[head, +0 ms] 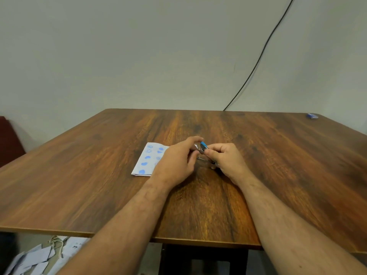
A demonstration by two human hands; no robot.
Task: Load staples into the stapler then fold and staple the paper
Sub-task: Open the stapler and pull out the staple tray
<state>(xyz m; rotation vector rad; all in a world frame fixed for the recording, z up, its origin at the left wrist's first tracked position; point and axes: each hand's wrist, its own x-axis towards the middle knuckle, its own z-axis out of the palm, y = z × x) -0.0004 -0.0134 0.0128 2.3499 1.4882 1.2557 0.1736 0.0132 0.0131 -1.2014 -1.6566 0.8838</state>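
A small stapler [204, 147] with a blue top and metal body sits between my two hands at the table's middle, its top lifted. My right hand [225, 160] grips its body from the right, fingers curled round it. My left hand [176, 161] meets it from the left, fingertips pinching at its front end; what they hold is too small to tell. A folded white paper [146, 159] with blue prints lies flat just left of my left hand, partly hidden by it.
The wooden table [198, 205] stretches wide around my hands. A small blue box [312, 115] lies at its far right corner. A black cable [258, 58] runs down the wall behind. Paper scraps [37, 259] lie on the floor at lower left.
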